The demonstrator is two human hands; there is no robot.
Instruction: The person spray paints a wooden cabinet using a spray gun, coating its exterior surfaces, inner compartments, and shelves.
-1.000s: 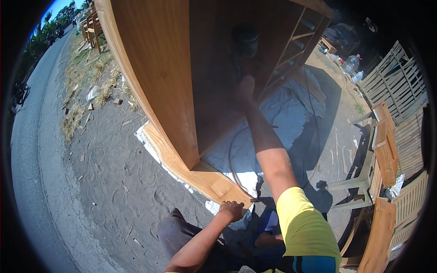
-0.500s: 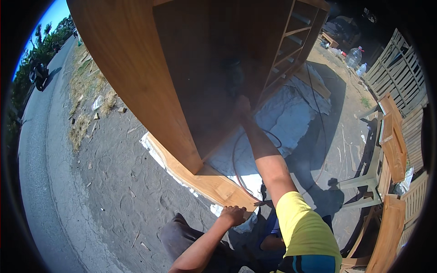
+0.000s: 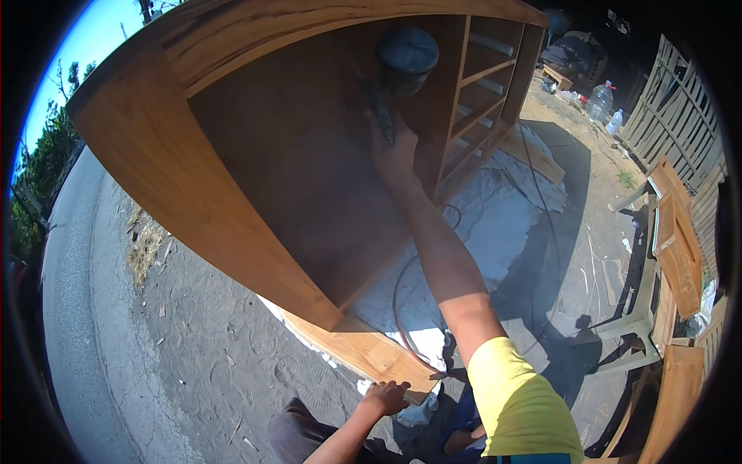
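Observation:
A large wooden cabinet [image 3: 154,147] stands open in front of me, with a dark stained inner panel and shelves on its right side. My right hand [image 3: 396,155] reaches deep inside and grips a spray gun [image 3: 402,62] with a dark round cup on top. A thin hose [image 3: 402,309] loops from it down over the ground. My left hand [image 3: 385,397] rests on the corner of the cabinet's lower wooden board [image 3: 363,352], fingers curled over its edge.
A white sheet [image 3: 502,224] lies under the cabinet on dirt ground. Wooden frames and pallets [image 3: 680,240] lean at the right. Plastic bottles [image 3: 603,100] stand at the far right. A paved road [image 3: 69,309] runs along the left.
My view has tilted up and closer to the cabinet. My right hand with the spray gun has moved higher inside it. My left hand stays on the board's corner.

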